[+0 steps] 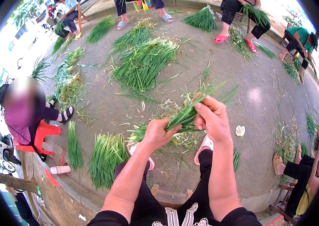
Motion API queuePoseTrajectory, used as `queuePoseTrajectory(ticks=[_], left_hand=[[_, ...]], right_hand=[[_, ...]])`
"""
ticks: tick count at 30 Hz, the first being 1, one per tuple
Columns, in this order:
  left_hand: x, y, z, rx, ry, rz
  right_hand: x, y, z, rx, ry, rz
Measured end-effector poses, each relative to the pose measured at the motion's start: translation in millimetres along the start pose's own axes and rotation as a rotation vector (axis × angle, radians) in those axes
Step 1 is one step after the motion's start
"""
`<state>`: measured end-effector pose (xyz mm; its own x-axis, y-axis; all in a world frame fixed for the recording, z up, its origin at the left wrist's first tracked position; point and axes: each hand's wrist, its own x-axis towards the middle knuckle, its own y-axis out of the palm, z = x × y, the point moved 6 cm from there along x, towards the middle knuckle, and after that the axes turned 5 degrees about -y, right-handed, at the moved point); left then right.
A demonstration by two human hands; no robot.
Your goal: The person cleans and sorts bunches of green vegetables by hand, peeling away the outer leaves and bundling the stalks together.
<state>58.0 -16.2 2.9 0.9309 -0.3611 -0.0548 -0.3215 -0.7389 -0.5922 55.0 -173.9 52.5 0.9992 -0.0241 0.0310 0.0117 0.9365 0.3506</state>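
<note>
My left hand (159,132) is closed around a bunch of long green leafy stalks, like Chinese chives (183,117), whose pale ends point left. My right hand (211,115) pinches some leaves of this bunch between thumb and fingers, towards the leaf tips. Below both hands, loose leaves and pale trimmings (186,141) lie on the ground between my pink slippers. A large neat bundle of chives (108,161) rests left of my feet, with a slimmer bundle (75,147) beyond it. A big loose heap of chives (148,63) lies farther ahead.
A person on a red plastic stool (42,135) sits at left, near a pink bottle (60,169) by the kerb. Other seated people, some with greens in hand, ring the paved ground at the top and right. More chive piles (67,76) and a pale fallen leaf (240,130) lie about.
</note>
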Motion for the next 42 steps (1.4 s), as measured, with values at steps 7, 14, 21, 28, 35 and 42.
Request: queuePoseTrajectory(ticks=[7,14,21,28,35,42], left_hand=[[-1,1,-10,-0.065,0.102,-0.012],[0,6,-2,-0.131,-0.019,0.059],[3,10,4,-0.079,-0.046,0.078],[1,11,5,-0.154,-0.206,0.112],[1,9,-1,-0.050,-0.160,0.110],[0,11,-1,-0.080,-0.119,0.083]], right_hand=[[-2,-9,-14,-0.054,0.079,0.106],[-3,-3,-9,-0.028,0.056,0.152],[4,-2,-11,-0.086,-0.047,0.040],[6,-13,-6,0.024,-0.085,-0.147],[5,-23,2,0.137,-0.134,-0.174],[3,-28,1,0.364,-0.103,-0.221]])
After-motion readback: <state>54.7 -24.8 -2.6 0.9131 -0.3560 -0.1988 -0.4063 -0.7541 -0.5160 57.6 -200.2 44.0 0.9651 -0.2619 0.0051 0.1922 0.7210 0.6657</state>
